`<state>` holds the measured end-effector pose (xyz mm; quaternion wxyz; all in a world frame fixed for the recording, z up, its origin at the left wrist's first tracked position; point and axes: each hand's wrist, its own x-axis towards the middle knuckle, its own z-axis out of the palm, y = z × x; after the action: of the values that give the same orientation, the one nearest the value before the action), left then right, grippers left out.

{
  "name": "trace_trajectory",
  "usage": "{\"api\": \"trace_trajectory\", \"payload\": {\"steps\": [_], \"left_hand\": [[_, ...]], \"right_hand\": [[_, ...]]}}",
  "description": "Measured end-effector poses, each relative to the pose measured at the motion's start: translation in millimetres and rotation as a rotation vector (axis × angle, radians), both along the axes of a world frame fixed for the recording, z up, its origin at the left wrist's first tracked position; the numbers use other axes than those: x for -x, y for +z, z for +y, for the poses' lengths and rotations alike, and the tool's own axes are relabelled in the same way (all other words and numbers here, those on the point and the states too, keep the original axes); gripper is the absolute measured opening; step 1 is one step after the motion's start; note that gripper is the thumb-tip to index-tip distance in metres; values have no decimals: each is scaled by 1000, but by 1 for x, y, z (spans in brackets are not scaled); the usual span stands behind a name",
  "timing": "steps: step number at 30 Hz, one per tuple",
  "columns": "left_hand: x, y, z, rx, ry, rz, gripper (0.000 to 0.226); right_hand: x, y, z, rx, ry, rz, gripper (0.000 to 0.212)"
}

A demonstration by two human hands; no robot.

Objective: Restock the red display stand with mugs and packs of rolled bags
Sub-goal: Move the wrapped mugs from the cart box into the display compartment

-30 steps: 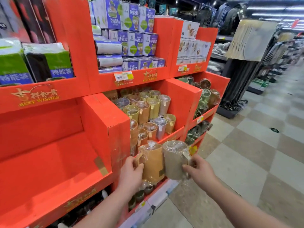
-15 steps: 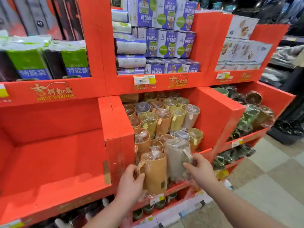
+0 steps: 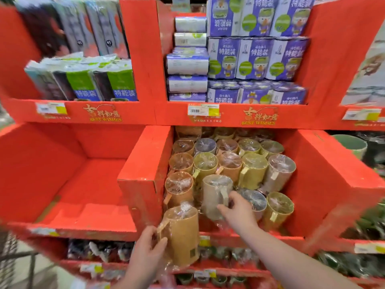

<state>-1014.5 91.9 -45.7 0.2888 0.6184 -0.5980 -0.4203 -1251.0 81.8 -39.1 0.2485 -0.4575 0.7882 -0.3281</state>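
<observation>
Head view, left hand (image 3: 145, 246) gripping tan mug (image 3: 181, 232), right hand (image 3: 238, 212) gripping beige mug (image 3: 213, 195) (shelved mugs (image 3: 253, 170) alongside)

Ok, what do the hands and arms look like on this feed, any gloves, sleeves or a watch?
Both bare. The left hand and right hand wear no gloves; no ring, watch or bracelet shows. The left forearm and right forearm are uncovered to the frame edge, so no sleeve is in view. Slight blur could hide small marks.
</observation>
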Motion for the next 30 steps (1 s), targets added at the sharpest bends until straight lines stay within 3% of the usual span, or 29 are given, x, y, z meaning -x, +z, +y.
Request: {"api": "trace_trajectory", "payload": {"steps": [8, 13, 17, 21, 24, 27, 30], "left_hand": [[10, 14, 22, 22, 143, -15, 24], [3, 19, 20, 27, 154, -5, 16], [2, 20, 16, 39, 122, 1, 17], [6, 24, 12, 41, 102, 28, 14], [4, 23, 8, 40, 101, 32, 15], [2, 22, 6, 13, 109, 28, 14], [-2, 24, 5, 12, 106, 60, 14]], "right_hand": [[-7, -14, -16, 23, 129, 65, 38], [-13, -21, -26, -63, 331, 2, 17], [-1, -17, -23, -158, 402, 108, 38], [18, -3, -25, -80, 286, 263, 7], [27, 4, -35, 19, 305, 433, 29], [26, 9, -48, -102, 456, 397, 76], [21, 7, -56, -144, 495, 403, 77]]}}
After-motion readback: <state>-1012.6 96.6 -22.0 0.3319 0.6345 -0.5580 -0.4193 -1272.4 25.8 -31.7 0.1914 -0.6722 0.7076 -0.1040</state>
